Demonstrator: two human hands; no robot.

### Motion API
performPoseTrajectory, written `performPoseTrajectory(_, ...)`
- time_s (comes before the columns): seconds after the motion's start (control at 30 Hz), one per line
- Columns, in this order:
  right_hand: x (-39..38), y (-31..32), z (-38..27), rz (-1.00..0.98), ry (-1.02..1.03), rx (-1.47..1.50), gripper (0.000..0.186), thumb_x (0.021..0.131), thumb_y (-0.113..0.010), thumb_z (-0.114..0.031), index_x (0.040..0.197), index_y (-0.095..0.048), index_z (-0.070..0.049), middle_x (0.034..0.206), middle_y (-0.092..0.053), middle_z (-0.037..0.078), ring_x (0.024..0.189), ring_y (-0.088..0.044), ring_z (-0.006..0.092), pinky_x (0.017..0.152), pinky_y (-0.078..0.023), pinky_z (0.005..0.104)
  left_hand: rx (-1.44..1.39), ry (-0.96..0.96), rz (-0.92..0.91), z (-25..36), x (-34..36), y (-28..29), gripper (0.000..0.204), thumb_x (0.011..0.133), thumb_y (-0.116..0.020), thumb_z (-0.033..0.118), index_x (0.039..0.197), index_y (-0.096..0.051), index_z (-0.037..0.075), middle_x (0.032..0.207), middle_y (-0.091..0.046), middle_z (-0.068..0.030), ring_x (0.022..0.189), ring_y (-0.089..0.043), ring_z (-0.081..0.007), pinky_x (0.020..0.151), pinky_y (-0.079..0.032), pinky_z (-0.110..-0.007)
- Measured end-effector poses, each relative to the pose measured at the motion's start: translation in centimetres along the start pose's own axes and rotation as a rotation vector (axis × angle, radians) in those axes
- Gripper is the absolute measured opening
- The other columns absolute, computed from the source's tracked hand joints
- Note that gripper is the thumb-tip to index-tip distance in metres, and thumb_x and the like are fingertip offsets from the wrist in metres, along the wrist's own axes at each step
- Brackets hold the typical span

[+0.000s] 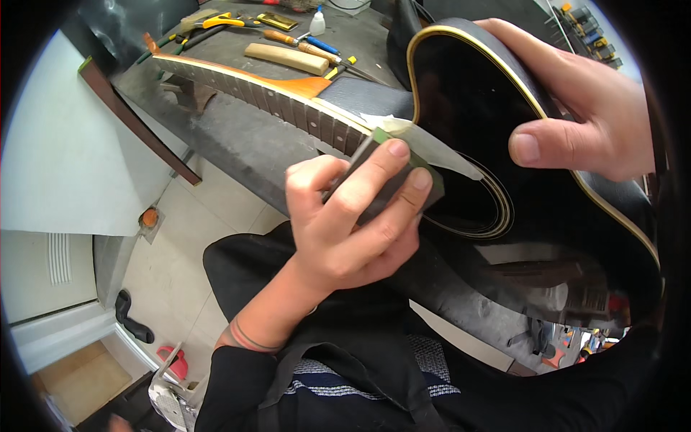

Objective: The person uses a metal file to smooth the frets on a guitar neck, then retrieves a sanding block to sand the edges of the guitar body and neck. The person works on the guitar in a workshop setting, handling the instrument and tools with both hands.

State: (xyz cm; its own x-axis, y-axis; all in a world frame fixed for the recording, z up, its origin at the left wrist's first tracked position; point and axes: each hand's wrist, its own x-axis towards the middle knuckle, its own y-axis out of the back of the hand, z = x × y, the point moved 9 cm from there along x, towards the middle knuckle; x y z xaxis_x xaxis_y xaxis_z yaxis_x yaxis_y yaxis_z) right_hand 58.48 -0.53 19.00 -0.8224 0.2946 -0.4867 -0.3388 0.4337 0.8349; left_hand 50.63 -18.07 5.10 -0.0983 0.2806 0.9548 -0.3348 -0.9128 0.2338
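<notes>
A black fabric apron (345,327) lies nearest, at six o'clock. At centre, the left hand (345,234) pinches, with parted fingers, a dark, green-edged rectangular block (385,189) (its underside hidden). The glossy black, cream-edged guitar (464,90) spans ten to four o'clock; at two, the right hand (586,108) rests on its edge, thumb spread; I cannot tell its other fingers' spacing.

Bright, reflections on guitar (468,93), fisheye-bent edges.

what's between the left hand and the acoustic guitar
In the head view, a dark, green-edged block lies between the left hand and the acoustic guitar.
</notes>
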Motion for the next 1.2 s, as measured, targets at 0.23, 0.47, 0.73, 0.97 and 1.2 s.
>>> performPoseTrajectory(0.23, -1.1, 0.0, 1.0, 0.075, -0.011, -0.033, 0.115, 0.099, -0.071, -0.072, 0.172, -0.022, 0.003, 0.15, -0.058, 0.03, 0.142, -0.06, 0.036, 0.118, -0.049, 0.0422, -0.046, 0.032, 0.02, 0.2, -0.5, -0.5, 0.055, 0.068, -0.085, 0.016, 0.123, -0.082, 0.018, 0.141, -0.071, -0.0083, 0.106, -0.056, -0.0277, 0.093, -0.047, -0.038)
performPoseTrajectory(0.47, -0.8, 0.3, 1.0, 0.07, 0.023, -0.088, 0.115, 0.099, -0.07, -0.073, 0.171, -0.024, 0.004, 0.147, -0.06, 0.029, 0.139, -0.061, 0.0345, 0.115, -0.05, 0.0416, -0.047, 0.062, -0.034, -1.1, -0.1, 0.1, 0.059, 0.071, -0.086, 0.016, 0.129, -0.08, 0.012, 0.141, -0.071, -0.0152, 0.112, -0.061, -0.0303, 0.098, -0.047, -0.041)
performPoseTrajectory(0.73, -1.1, 0.3, 0.3, 0.052, -0.026, -0.104, 0.114, 0.098, -0.069, -0.075, 0.17, -0.026, 0.003, 0.141, -0.062, 0.029, 0.131, -0.066, 0.0338, 0.107, -0.055, 0.0403, -0.021, 0.054, -0.015, -1.5, -0.4, 0.3, 0.06, 0.075, -0.087, 0.016, 0.134, -0.077, 0.011, 0.145, -0.066, -0.0206, 0.117, -0.058, -0.0338, 0.102, -0.048, -0.044)
performPoseTrajectory(0.97, -1.4, 0.4, 0.8, 0.13, -0.016, -0.127, 0.114, 0.097, -0.071, -0.076, 0.169, -0.028, 0.003, 0.137, -0.065, 0.027, 0.127, -0.068, 0.0329, 0.106, -0.056, 0.0401, 0.026, 0.045, 0.01, -1.8, -0.7, 0.3, 0.055, 0.074, -0.088, 0.014, 0.128, -0.08, 0.014, 0.143, -0.067, -0.0151, 0.118, -0.058, -0.0338, 0.1, -0.049, -0.042)
performPoseTrajectory(1.2, -0.6, 0.2, 0.2, 0.054, 0.005, -0.029, 0.111, 0.098, -0.071, -0.074, 0.169, -0.03, 0.002, 0.134, -0.067, 0.025, 0.123, -0.068, 0.03, 0.101, -0.056, 0.0385, 0.021, 0.017, -0.01, -1.5, -0.9, -0.3, 0.057, 0.076, -0.089, 0.016, 0.132, -0.078, 0.015, 0.146, -0.066, -0.0146, 0.12, -0.06, -0.0324, 0.102, -0.048, -0.043)
